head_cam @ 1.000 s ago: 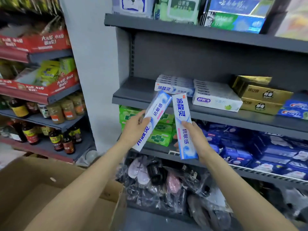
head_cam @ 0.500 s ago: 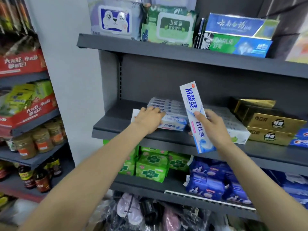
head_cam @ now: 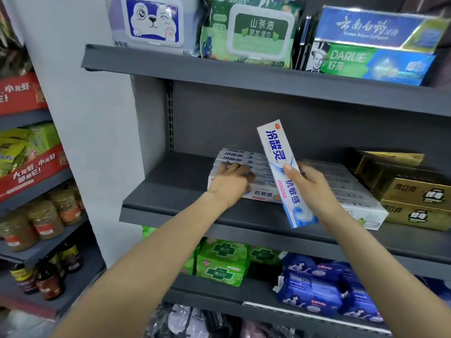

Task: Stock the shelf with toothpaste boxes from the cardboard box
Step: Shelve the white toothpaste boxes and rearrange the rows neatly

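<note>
Toothpaste box (head_cam: 283, 172) held by right hand (head_cam: 310, 185): long axis near upright, top end tipped slightly left and pointing at the shelf above, bottom end hanging past the front lip of the grey shelf (head_cam: 170, 206). Thumb across its printed face, fingers curled behind. White and pale blue carton, dark blue characters, pink strip low on the left edge. Just left of that hand, a stack of matching boxes (head_cam: 246, 167) lies flat on the shelf, long axes running left-right; left hand (head_cam: 230, 182) rests palm-down on top, fingers curled over the front box. Right of the holding hand: white cartons (head_cam: 353, 198), then gold boxes (head_cam: 415, 198).
</note>
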A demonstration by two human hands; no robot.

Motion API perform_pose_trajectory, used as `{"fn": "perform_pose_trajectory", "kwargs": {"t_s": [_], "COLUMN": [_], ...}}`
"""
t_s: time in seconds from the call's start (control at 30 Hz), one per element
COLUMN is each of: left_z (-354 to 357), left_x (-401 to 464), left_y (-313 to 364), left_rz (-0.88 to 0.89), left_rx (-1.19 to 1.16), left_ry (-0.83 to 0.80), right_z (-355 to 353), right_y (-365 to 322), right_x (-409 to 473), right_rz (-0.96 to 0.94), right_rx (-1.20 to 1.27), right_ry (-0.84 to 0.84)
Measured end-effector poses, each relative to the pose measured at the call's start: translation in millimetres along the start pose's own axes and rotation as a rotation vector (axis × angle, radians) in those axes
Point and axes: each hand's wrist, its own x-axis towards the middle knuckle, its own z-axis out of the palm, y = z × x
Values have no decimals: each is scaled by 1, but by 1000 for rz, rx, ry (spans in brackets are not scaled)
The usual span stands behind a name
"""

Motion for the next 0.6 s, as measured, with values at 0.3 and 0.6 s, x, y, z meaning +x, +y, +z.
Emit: {"fn": "perform_pose_trajectory", "kwargs": {"t_s": [0.3, 0.6], "left_z": [6, 0], "left_x": [-17, -20], "left_y": [-32, -56], "left_rz": [-548, -797], "left_rx": [-696, -1546], "left_ry": [102, 210], "right_z": [18, 47], "right_y": [-3, 2], "right_x": [22, 49], "right_rz": [-125, -295], "right_rx": [-150, -477], "right_ry": [-74, -204]}}
